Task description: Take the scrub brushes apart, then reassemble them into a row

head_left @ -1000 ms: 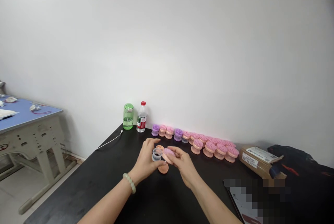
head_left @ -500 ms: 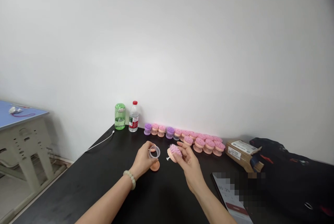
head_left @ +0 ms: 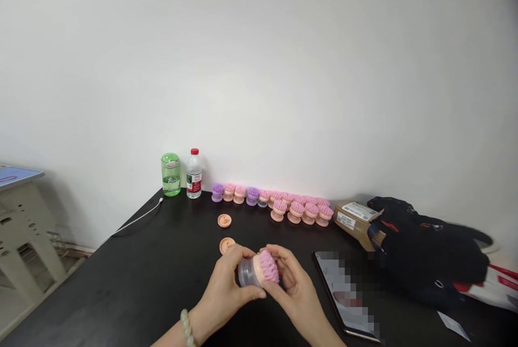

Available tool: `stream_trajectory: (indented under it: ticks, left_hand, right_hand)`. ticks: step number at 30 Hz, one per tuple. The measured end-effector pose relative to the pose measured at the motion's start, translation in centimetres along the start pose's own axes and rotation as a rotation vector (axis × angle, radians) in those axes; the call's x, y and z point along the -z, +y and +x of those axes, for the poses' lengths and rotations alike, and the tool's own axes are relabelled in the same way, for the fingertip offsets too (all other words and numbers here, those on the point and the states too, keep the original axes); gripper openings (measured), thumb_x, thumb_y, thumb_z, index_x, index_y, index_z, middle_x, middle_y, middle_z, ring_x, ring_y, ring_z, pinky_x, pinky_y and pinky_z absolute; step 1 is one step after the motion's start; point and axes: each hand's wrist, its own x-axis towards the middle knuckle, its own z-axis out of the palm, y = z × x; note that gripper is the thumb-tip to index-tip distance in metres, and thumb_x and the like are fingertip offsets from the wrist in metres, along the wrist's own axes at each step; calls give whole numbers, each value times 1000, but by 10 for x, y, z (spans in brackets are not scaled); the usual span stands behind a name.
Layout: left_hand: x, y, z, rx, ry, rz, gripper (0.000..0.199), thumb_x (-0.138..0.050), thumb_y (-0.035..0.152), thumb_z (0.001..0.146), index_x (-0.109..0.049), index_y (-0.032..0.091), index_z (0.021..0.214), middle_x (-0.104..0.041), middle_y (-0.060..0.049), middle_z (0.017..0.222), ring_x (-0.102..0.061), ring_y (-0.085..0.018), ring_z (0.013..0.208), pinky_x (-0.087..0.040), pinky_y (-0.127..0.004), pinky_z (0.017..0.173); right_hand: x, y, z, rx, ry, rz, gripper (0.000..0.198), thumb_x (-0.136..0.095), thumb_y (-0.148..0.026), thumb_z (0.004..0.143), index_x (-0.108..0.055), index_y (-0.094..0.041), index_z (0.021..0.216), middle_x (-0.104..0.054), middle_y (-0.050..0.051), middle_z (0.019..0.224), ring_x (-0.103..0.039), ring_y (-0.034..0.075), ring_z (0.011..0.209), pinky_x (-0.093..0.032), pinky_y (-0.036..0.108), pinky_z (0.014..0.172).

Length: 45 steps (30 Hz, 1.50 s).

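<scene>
Two hands on one brush (head_left: 259,271), held tilted above the table (head_left: 154,277): left hand (head_left: 226,278) gripping the clear cup (head_left: 247,273), right hand (head_left: 294,287) with thumb and fingers around the pink head (head_left: 269,266). Likely light; cup probably stiff and slick, bristles soft, so the peach rim (head_left: 258,268) seems the surest hold. Peach discs (head_left: 224,220) lie beyond the left hand, tablet (head_left: 343,296) to the right, row (head_left: 297,213) behind; most room leftward, toward the table edge.
</scene>
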Motion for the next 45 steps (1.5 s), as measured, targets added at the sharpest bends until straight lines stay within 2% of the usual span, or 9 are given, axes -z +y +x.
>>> stream_trajectory:
  ticks: [4, 10, 13, 20, 27, 35, 38, 41, 45]
  left_hand:
    - [1, 2, -4, -25, -13, 66, 43, -87, 36, 66, -63, 22, 98, -68, -1, 92, -60, -21, 79, -45, -30, 70]
    - [-3, -6, -12, -428, 42, 244, 29, -73, 23, 83, -58, 25, 108, -68, -5, 101, -62, -22, 88, -49, -35, 77]
    - [-4, -7, -14, -467, 54, 243, 29, -70, 22, 85, -58, 26, 111, -68, -7, 102, -62, -22, 87, -49, -35, 75]
    - [3, -1, -8, -11, -142, 67, 39, -83, 46, 68, -64, 21, 91, -65, 1, 80, -56, -16, 69, -41, -25, 63]
    - [5, -2, -6, 227, -274, -376, 54, -82, 60, 61, -62, 16, 84, -55, 5, 66, -44, -10, 58, -31, -21, 52]
    - [-8, 3, -10, 610, -497, -708, 76, -25, 84, 82, -56, 15, 74, -55, 0, 50, -32, -5, 34, -11, -21, 35]
    - [-8, 5, -11, 504, -384, -582, 68, -27, 80, 86, -53, 17, 76, -51, 3, 52, -36, -7, 39, -19, -20, 38]
    - [-4, 8, -14, 178, -217, -269, 47, -38, 61, 95, -57, 19, 89, -55, 0, 71, -50, -13, 60, -42, -25, 56]
    - [-1, 12, -20, -204, -196, -38, 23, -45, 35, 98, -59, 25, 114, -56, -9, 111, -56, -23, 102, -47, -38, 91]
  right_hand:
    - [2, 2, -2, -24, -26, 45, 49, -78, -28, 75, -58, -26, 120, -66, 10, 116, -66, 26, 109, -54, 39, 94]
    - [-3, -4, -8, -107, -28, 52, 46, -78, -28, 72, -60, -23, 114, -67, 7, 102, -67, 24, 95, -55, 36, 85]
    - [-6, -6, -10, -164, -9, 18, 34, -75, -28, 72, -64, -22, 104, -65, 4, 92, -64, 21, 81, -55, 31, 72]
    - [3, -6, -10, 9, -51, -150, 28, -78, -27, 72, -69, -24, 98, -67, 6, 98, -65, 23, 85, -54, 30, 70]
    - [10, -15, -12, 276, -142, -317, 39, -82, -23, 75, -69, -31, 111, -72, 6, 107, -68, 27, 98, -56, 38, 86]
    - [18, -22, -15, 562, -357, -451, 45, -53, -4, 90, -66, -33, 121, -75, 4, 110, -66, 27, 111, -58, 47, 90]
    - [16, -19, -16, 448, -306, -477, 35, -62, -12, 88, -68, -31, 116, -73, 7, 112, -66, 29, 107, -56, 47, 90]
    - [9, -11, -15, 140, -112, -399, 31, -74, -27, 80, -68, -26, 110, -72, 8, 100, -69, 28, 88, -58, 41, 78]
    - [2, -4, -13, -287, -74, 76, 27, -66, -44, 86, -63, -23, 101, -65, 1, 78, -63, 18, 63, -54, 31, 60]
